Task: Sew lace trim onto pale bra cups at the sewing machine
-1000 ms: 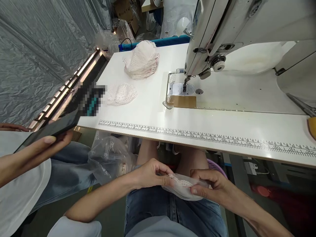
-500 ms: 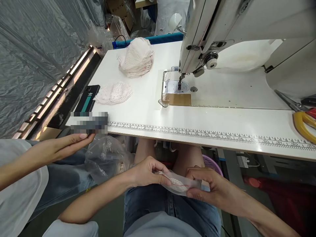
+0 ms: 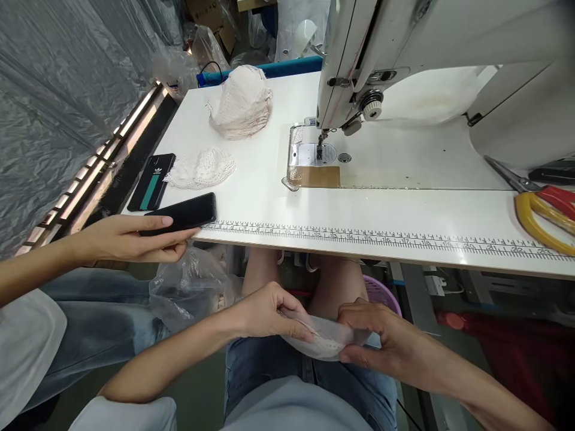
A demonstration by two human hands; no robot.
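Over my lap, both hands hold one sheer white fabric piece [image 3: 327, 340], folded or curved, with a paler patterned part inside it. My left hand [image 3: 278, 314] pinches its left end between thumb and fingers. On the other end, my right hand [image 3: 375, 335] grips with thumb below and fingers above. A white lace piece [image 3: 202, 169] lies flat on the table, and behind it rises a stack of cup-shaped white fabric pieces [image 3: 242, 103] with reddish thread along the edges.
A white sewing machine [image 3: 348, 72] stands on the white table [image 3: 265, 206], which has a printed ruler along its front edge. Yellow-handled scissors [image 3: 534, 209] lie at right. Another person's hand [image 3: 139, 236] holds a black phone [image 3: 188, 212] beside a second phone [image 3: 153, 182].
The fabric piece has turned slightly in my hands, and the red line on it no longer shows. The other person's hand and phone have moved right, over the table edge.
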